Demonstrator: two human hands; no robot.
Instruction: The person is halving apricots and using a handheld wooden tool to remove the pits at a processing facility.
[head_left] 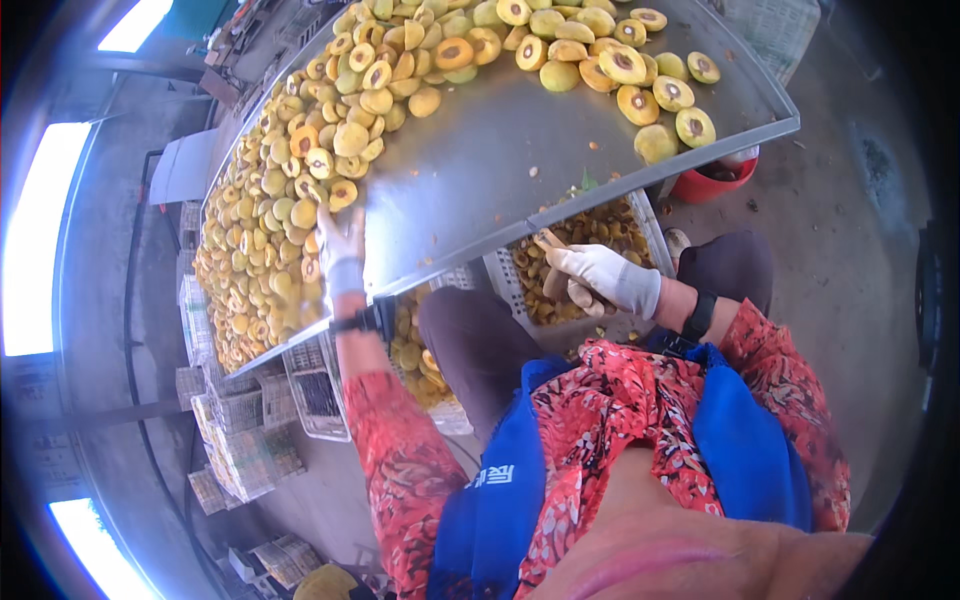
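Observation:
My left hand (342,248), in a white glove, reaches over the steel table (450,170) to the edge of a large heap of halved yellow stone fruit (270,210). Its thumb and fingers are apart, touching or nearly touching the nearest halves; no fruit shows between them. My right hand (608,278), gloved too, is near the table's front edge, above a crate. Its fingers are wrapped round a slim tan tool (548,240), whose working end I cannot make out. Some halves (622,64) at the table's far right show brown pits or hollows.
Below the table's edge, between my knees, stands a white crate (650,232) full of fruit pieces. More pieces (410,350) sit beside my left leg. A red bucket (715,180) is under the right corner. Stacked crates (240,440) stand on the left floor.

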